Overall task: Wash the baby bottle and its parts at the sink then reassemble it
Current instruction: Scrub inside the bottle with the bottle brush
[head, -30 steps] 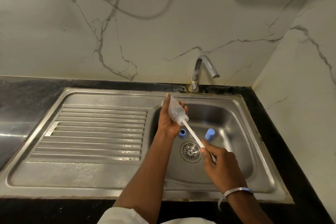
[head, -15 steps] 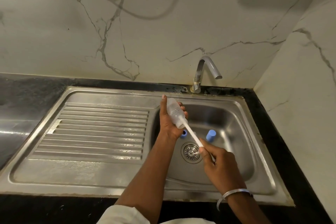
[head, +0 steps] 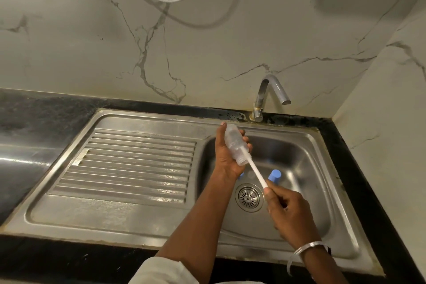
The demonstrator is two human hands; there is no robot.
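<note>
Now: left hand point(head: 227, 157) is wrapped around the baby bottle point(head: 233, 144), thumb up the left side, fingers curled round the right. Right hand point(head: 289, 213) is closed on the near end of a white brush handle point(head: 254, 172), gripped between thumb and curled fingers. The handle runs up and left from that hand straight into the bottle's mouth. The brush head inside is too blurred to make out.

Bottle is held in the air over the far-left part of the sink basin point(head: 315, 175). It is tilted, base toward the far wall, open mouth pointing down toward the near right. Body is clear to milky plastic, narrowing at the mouth.

Basin contents: a blue cap point(head: 274, 176) stands on the floor just right of the handle. A second blue part point(head: 241, 175) lies to the left, mostly hidden behind the left hand. Round drain strainer point(head: 249, 197) sits nearer than both.

Count: one bottle, one brush, two blue parts, one drain.

Outward: ribbed drainboard point(head: 138, 163) left of the basin. Curved tap point(head: 265, 93) at the far rim, spout over the basin. Black countertop point(head: 34, 117) around the sink, with a veined marble wall point(head: 207, 48) behind and to the right. Silver bangle point(head: 306, 246) on the right wrist, white sleeve point(head: 161, 272) at the near edge. Cables point(head: 166, 1) hang high on the wall.
</note>
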